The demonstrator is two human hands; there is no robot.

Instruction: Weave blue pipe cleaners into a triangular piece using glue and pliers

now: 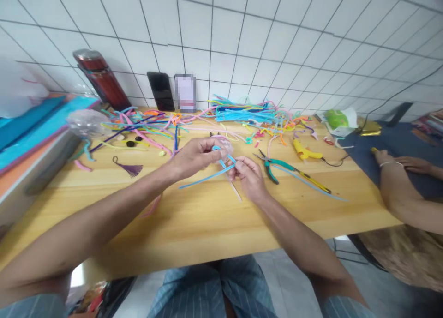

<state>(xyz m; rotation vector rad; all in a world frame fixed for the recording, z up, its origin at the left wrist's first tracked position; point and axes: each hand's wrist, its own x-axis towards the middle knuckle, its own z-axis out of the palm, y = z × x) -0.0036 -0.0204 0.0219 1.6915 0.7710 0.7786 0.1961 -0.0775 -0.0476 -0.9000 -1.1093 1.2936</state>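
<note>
Head view. Your left hand (pixel 195 157) is clenched around a small pale pink rounded piece (pixel 224 148), fuzzy-looking, edges blurred. Your right hand (pixel 249 176) pinches a light blue pipe cleaner (pixel 204 179), thin and soft, looped over the pink piece and trailing toward 8 o'clock, above the middle of the tabletop (pixel 194 225), smooth light wood with visible grain. Teal-handled pliers (pixel 272 166) lie just beside your right hand at 3 o'clock. A yellow glue gun (pixel 304 152) sits at 2 o'clock. A tangled heap of coloured pipe cleaners (pixel 242 115) spreads at 12 o'clock. A purple tassel (pixel 129 168) lies at 9 o'clock.
</note>
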